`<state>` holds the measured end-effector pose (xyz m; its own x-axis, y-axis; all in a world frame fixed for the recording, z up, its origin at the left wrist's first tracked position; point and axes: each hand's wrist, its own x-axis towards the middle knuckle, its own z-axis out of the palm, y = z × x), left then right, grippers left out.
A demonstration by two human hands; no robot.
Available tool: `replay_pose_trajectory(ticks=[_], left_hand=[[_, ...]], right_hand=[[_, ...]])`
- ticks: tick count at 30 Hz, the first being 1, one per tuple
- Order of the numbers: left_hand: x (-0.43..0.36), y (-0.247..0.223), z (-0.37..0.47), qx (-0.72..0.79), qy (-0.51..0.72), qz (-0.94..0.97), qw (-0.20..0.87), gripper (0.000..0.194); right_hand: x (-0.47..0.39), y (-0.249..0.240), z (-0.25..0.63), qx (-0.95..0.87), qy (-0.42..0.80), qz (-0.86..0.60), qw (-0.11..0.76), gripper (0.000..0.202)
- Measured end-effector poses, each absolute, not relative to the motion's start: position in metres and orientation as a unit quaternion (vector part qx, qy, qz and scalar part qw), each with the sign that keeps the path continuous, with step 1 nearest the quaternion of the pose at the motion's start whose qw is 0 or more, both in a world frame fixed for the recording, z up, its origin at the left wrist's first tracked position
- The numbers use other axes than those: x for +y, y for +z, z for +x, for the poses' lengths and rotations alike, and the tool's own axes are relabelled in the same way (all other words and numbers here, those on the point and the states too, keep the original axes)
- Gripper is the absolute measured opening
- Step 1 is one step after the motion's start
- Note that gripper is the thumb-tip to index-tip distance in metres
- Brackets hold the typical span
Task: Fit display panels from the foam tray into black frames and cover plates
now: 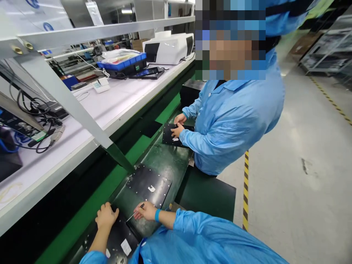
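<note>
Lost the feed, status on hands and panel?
Left hand flat on near black panel. Right hand pinching thin tool. Co-worker's hands on far panel.

L hand (106, 216) flat, fingers curled; R hand (145, 211) in pinch grip

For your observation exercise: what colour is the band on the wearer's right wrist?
Blue. The wristband shows in the head view, beside the right hand.

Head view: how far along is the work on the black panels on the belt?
Looks done: nothing I can confirm; screw state is too small to tell. In hand: the right hand pinches a thin tool over the near panel, which the left hand steadies. Left: a second panel lies untouched further along the belt; a co-worker's hands rest on a third panel.
</note>
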<state>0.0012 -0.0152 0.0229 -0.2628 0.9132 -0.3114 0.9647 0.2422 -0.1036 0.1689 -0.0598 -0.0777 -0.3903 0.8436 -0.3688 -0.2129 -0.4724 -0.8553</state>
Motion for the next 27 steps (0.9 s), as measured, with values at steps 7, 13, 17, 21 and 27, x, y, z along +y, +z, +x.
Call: replay_pose_trajectory(ticks=[7, 13, 17, 21, 27], left_hand=[[-0.003, 0.068, -0.014, 0.752, -0.122, 0.644, 0.063, 0.027], [-0.078, 0.121, 0.048, 0.741, 0.047, 0.665, 0.08, 0.023], [-0.093, 0.101, 0.019, 0.706, 0.363, 0.607, 0.025, 0.032], [-0.181, 0.032, -0.025, 0.871, 0.261, 0.407, 0.083, 0.031], [-0.263, -0.044, 0.014, 0.933, 0.114, 0.252, 0.228, 0.056]], right_hand=[[-0.059, -0.029, 0.169, -0.496, 0.689, -0.414, 0.329, 0.031], [-0.116, 0.011, 0.185, -0.614, 0.639, -0.399, 0.236, 0.039], [-0.112, 0.012, 0.217, -0.692, 0.534, -0.449, 0.184, 0.055], [-0.082, 0.002, 0.243, -0.738, 0.408, -0.518, 0.144, 0.05], [-0.091, -0.018, 0.228, -0.752, 0.381, -0.538, -0.002, 0.028]])
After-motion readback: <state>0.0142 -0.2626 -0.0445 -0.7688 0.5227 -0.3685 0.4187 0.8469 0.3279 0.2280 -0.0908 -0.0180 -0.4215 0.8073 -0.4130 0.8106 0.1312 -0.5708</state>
